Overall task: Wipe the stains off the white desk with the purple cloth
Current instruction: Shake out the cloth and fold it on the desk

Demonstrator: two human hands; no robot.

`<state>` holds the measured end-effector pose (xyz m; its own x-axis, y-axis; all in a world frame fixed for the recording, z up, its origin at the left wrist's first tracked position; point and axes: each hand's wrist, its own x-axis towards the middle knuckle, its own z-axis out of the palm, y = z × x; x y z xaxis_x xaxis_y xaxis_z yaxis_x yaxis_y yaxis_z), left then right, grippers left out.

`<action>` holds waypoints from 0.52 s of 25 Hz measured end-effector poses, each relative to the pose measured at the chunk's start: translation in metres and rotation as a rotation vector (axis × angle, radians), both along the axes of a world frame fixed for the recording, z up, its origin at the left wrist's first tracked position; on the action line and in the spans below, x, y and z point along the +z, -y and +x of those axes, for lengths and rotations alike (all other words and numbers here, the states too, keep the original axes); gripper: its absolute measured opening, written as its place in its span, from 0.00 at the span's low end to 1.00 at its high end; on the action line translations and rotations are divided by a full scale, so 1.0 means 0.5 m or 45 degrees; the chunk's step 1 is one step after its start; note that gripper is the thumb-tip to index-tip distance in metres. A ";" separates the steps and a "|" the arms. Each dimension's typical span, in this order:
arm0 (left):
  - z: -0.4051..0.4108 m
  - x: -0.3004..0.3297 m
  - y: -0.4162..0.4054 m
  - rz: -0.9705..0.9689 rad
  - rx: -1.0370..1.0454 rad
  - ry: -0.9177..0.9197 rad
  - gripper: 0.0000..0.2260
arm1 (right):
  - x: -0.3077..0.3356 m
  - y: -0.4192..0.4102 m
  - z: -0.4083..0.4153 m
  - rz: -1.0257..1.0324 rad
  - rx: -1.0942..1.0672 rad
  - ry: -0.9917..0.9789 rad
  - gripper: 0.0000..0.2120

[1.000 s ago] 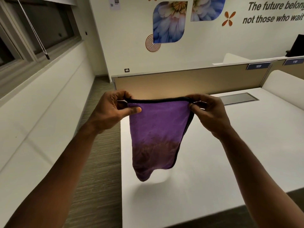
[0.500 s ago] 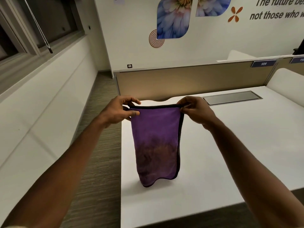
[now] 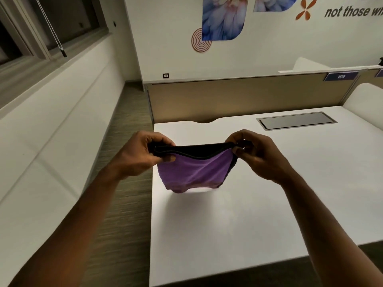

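Holding the purple cloth point(image 3: 194, 172) at the centre of the frame, I have one upper corner in each hand. My left hand point(image 3: 143, 156) pinches the left corner, thumb under and fingers curled over the top edge. My right hand point(image 3: 257, 156) pinches the right corner the same way, fingers curled around the fabric.

Cloth condition:
- Colour is purple, with a black trim along the top edge and down the right side.
- The top edge sags slightly between my hands, and the black band looks doubled or folded there.
- The body hangs in soft diagonal folds and bunches at the bottom.
- The lowest part sits at or just above the white desk point(image 3: 228, 224); I cannot tell whether it touches. A dim shadow lies on the desk directly below it.
- A darker, brownish tint shows near the lower edge, but blur keeps me from reading it clearly.

Desk condition:
- The cloth hangs over the desk's left part, close to its left edge.
- I cannot make out distinct stains on the surface in this light.

Recessed fitting:
- A grey rectangular cable tray point(image 3: 296, 120) is set flush into the desktop at the upper right of the frame, its lid closed; contents are not visible.
- A tan partition panel point(image 3: 248, 96) stands along the far edge of the desk.
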<state>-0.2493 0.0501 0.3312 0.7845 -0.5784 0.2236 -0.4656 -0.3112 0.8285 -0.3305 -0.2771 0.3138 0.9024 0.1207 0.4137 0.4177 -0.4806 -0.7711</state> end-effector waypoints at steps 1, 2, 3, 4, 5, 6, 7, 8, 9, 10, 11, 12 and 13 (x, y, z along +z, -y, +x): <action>-0.009 0.010 0.000 -0.032 -0.018 -0.009 0.11 | 0.008 0.001 -0.010 0.001 0.036 0.047 0.15; -0.015 0.020 0.001 -0.054 -0.020 -0.012 0.09 | 0.016 0.002 -0.017 -0.011 0.052 0.097 0.15; -0.018 0.026 0.004 -0.051 -0.010 -0.002 0.08 | 0.021 0.002 -0.020 -0.020 0.061 0.142 0.15; -0.019 0.029 0.008 -0.024 0.002 0.009 0.07 | 0.022 0.001 -0.021 -0.021 0.068 0.170 0.14; -0.020 0.028 0.013 0.015 0.011 0.005 0.07 | 0.020 0.000 -0.021 -0.015 0.071 0.175 0.14; -0.023 0.023 0.018 0.045 0.011 -0.029 0.06 | 0.016 0.002 -0.021 -0.009 0.073 0.161 0.13; -0.028 0.015 0.021 0.051 -0.001 -0.087 0.05 | 0.012 0.006 -0.021 0.000 0.077 0.135 0.14; -0.033 0.005 0.019 0.039 -0.024 -0.156 0.04 | 0.010 0.013 -0.022 0.007 0.089 0.105 0.14; -0.040 -0.005 0.014 0.024 -0.055 -0.233 0.05 | 0.008 0.020 -0.024 0.002 0.117 0.068 0.15; -0.044 -0.016 0.007 0.019 -0.087 -0.304 0.06 | 0.005 0.028 -0.025 -0.011 0.155 0.016 0.15; -0.043 -0.029 0.003 0.032 -0.101 -0.351 0.06 | 0.001 0.033 -0.023 -0.016 0.192 -0.047 0.15; -0.037 -0.044 0.002 0.059 -0.091 -0.356 0.06 | -0.007 0.036 -0.015 -0.015 0.206 -0.108 0.15; -0.022 -0.061 0.004 0.093 -0.055 -0.319 0.05 | -0.020 0.035 -0.001 -0.028 0.185 -0.155 0.15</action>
